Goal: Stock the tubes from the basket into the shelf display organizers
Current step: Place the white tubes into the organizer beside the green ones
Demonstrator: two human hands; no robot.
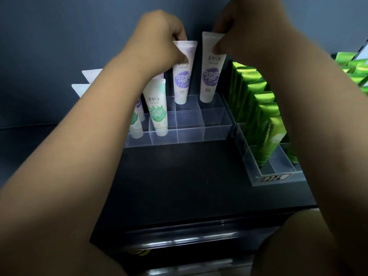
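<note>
- Tubes [157, 108] seem light, soft and slick; the stiff crimp likely grips best.
- Left hand [159, 36] pinches the left tube [183, 76] by its crimp, right hand [239, 22] the right tube [212, 76]; caps hang below the fingers.

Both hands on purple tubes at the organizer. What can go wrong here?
The left hand and wrist sit close above the green-leaf tube; withdrawing might knock it over. The right hand pinches its purple tube only at the crimp; it may swing and catch a clear organizer divider.
</note>
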